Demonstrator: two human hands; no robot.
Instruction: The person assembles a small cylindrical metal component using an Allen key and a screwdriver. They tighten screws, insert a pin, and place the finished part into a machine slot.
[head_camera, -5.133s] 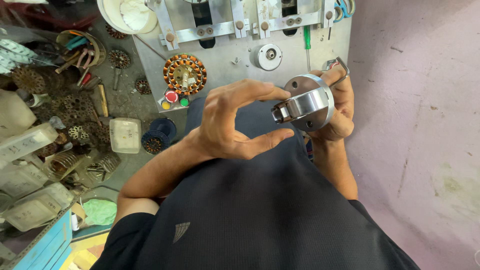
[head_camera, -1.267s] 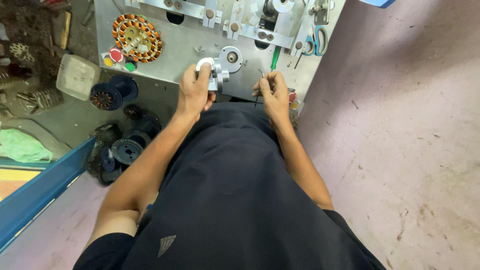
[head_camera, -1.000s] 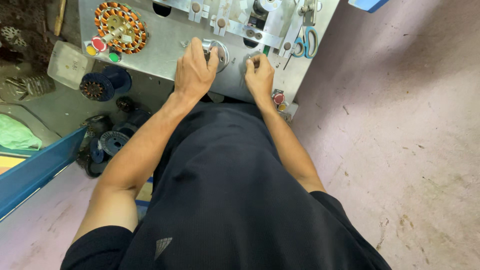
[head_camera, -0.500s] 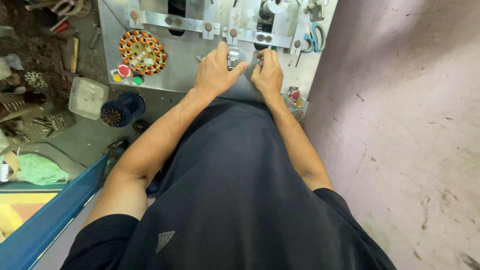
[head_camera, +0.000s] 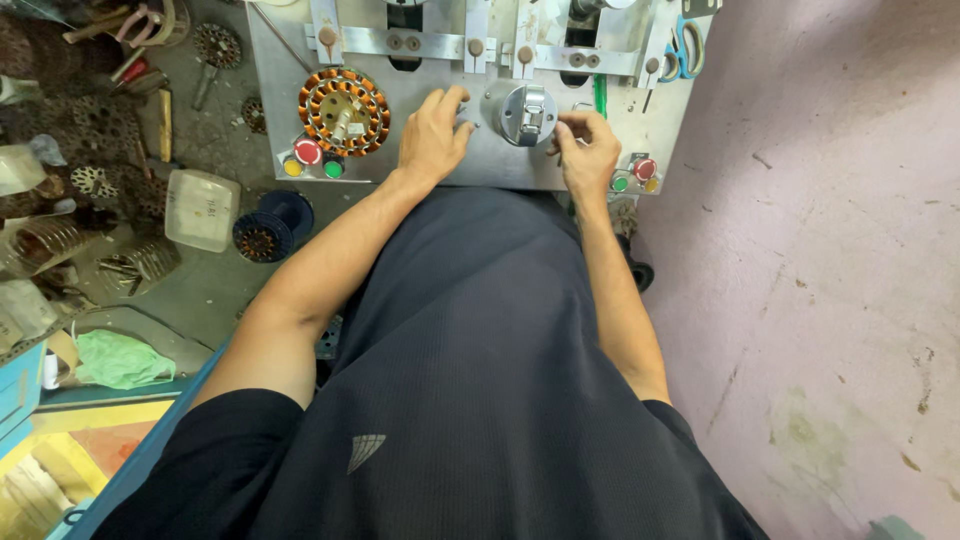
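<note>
Round metal housing (head_camera: 524, 112) seated on the grey machine panel (head_camera: 480, 165), left hand (head_camera: 432, 138) just left of it, fingers spread flat on the panel, right hand (head_camera: 585, 150) just right, fingers curled narrow, copper-wound stator (head_camera: 344, 110) further left

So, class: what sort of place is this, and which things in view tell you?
Probably a small motor-winding workshop: a copper-wound stator sits on a grey machine panel with coloured push buttons, and more wound parts lie on the cluttered bench.
</note>
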